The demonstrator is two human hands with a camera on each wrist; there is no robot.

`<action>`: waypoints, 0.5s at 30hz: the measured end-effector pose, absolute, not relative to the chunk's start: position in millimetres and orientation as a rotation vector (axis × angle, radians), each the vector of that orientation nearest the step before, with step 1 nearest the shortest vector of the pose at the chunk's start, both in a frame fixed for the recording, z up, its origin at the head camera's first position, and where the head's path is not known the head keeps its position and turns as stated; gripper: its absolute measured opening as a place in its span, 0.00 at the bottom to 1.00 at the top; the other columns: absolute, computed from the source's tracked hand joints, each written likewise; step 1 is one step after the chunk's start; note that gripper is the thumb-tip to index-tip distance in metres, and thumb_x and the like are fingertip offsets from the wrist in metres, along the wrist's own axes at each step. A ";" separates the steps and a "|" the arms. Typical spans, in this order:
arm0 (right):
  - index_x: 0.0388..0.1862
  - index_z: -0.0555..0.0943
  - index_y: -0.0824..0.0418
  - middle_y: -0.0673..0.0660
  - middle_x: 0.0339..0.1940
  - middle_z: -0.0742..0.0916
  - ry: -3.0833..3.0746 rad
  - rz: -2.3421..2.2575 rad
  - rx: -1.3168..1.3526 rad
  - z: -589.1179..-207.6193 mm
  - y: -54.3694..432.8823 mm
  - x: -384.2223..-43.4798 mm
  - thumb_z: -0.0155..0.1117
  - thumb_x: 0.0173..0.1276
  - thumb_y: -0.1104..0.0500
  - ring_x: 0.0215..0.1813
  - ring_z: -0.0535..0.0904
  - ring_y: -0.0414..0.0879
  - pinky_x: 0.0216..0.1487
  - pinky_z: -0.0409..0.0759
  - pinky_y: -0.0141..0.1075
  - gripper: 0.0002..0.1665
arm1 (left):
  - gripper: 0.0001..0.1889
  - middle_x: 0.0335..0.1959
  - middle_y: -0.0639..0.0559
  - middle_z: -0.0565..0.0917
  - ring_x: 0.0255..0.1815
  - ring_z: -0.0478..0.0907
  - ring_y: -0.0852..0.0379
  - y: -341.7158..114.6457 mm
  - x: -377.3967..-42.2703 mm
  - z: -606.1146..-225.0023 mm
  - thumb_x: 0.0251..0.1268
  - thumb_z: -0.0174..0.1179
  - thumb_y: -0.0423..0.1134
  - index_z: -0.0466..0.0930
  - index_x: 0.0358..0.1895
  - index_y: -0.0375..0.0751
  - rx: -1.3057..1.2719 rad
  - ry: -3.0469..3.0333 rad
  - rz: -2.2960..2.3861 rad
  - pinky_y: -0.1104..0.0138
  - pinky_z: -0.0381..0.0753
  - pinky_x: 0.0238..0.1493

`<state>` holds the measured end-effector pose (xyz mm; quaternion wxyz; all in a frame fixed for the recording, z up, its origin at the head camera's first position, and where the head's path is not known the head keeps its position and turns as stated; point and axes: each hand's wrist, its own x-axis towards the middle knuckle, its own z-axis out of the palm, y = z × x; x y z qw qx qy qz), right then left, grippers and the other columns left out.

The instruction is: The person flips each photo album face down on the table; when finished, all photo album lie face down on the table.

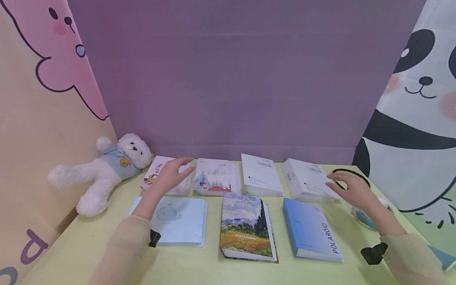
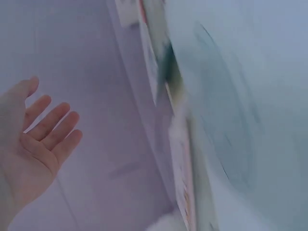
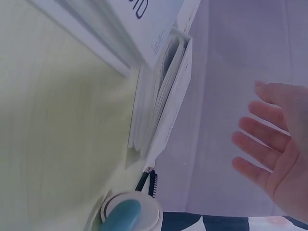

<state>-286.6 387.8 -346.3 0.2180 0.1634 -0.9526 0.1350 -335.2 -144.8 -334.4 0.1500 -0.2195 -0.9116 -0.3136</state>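
Note:
My left hand (image 1: 173, 174), fingers spread and holding nothing, hovers by the leftmost back-row album (image 1: 181, 184), above a pale blue whale-cover album (image 1: 179, 231). Over at the right, my right hand (image 1: 354, 190) is raised with relaxed fingers beside a thick white album (image 1: 310, 180) and a black beaded loop (image 1: 367, 179). Both palms look bare in the left wrist and right wrist views. Between the hands lie an album with a tent picture (image 1: 217, 176), another white album (image 1: 261, 178), a landscape-painting photo album (image 1: 246, 229) and a blue Polaroid album (image 1: 311, 231).
A white plush bear (image 1: 119, 162) in a blue shirt leans at the left back corner. Behind the right forearm sits a round white item with a teal top (image 3: 127, 214). A purple backdrop (image 1: 228, 79) stands behind the pale yellow table (image 1: 199, 269), with printed cartoon panels at both sides.

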 end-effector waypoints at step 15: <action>0.57 0.75 0.73 0.74 0.54 0.79 -2.816 0.539 0.409 -349.5 360.9 -312.1 0.59 0.68 0.53 0.54 0.76 0.68 0.51 0.76 0.58 0.27 | 0.22 0.60 0.48 0.77 0.60 0.75 0.53 -25.7 -358.9 -310.4 0.71 0.51 0.48 0.70 0.64 0.45 -0.789 -2.635 -1.122 0.58 0.72 0.62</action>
